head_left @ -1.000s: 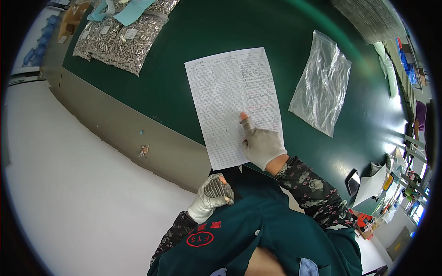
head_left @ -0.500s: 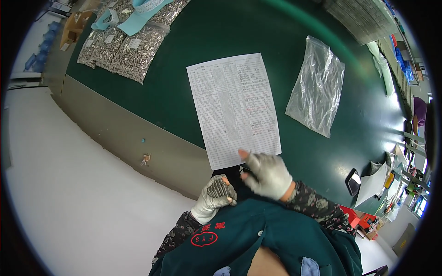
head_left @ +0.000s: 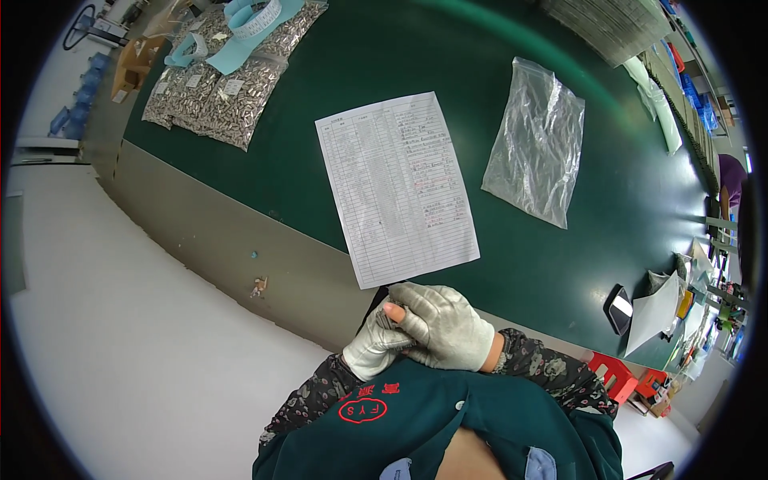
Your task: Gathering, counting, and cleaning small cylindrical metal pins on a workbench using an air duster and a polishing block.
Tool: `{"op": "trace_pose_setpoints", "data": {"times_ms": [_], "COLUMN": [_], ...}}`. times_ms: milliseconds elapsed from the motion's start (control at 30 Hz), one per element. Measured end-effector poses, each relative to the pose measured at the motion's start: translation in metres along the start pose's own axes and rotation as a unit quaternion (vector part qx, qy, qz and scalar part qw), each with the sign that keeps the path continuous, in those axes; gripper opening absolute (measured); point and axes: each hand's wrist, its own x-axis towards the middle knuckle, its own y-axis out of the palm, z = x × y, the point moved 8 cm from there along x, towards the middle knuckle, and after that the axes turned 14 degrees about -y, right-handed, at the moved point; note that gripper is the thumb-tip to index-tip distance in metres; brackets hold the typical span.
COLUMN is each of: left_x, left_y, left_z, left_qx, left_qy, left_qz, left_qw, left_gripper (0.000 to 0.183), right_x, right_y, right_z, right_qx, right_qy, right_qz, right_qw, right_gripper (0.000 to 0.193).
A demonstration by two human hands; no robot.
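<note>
Both hands wear pale fingerless-tipped gloves and meet at my waist, by the table's near edge. My left hand (head_left: 370, 350) is closed around a ridged bunch of small grey metal pieces (head_left: 385, 323), mostly covered now. Over it curls my right hand (head_left: 450, 329), closed, its bare thumb tip on the ridged pieces; what lies under its fingers is hidden. Just beyond the hands, a printed sheet (head_left: 392, 192) with ruled rows and handwriting lies flat on the green table (head_left: 280, 192). To its right rests a clear plastic bag (head_left: 536, 144), flat and wrinkled.
Bags of small metal parts (head_left: 240, 108) sit at the far left, with light blue strips (head_left: 254, 30) on top. A phone (head_left: 618, 310) and white paper (head_left: 654, 314) lie at the right. Stacked grey sheets (head_left: 612, 28) stand far right. A red stool (head_left: 614, 376) is below the table.
My right hand has moved left and down from the sheet's lower edge onto my left hand, covering most of the ridged pieces. The view has shifted slightly.
</note>
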Motion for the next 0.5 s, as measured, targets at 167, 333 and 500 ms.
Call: {"op": "trace_pose_setpoints", "data": {"times_ms": [167,333,500], "left_x": [0.006,0.012,0.026], "left_y": [0.007,0.017,0.029], "left_z": [0.024,0.057,0.089], "left_qx": [0.011,0.005,-0.008], "left_qy": [-0.016,-0.053,-0.085], "left_qz": [0.037,0.042,0.037], "left_qw": [0.999,0.998,0.996], "left_gripper": [0.058,0.055,0.056], "right_x": [-0.024,-0.056,-0.092], "right_y": [-0.009,-0.015,-0.022], "right_z": [0.010,0.023,0.034], "right_qx": [-0.022,-0.009,-0.012], "right_qy": [0.020,0.036,0.074], "right_qz": [-0.004,-0.025,-0.050], "right_qw": [1.000,0.999,0.996], "right_gripper": [0.083,0.080,0.070]}}
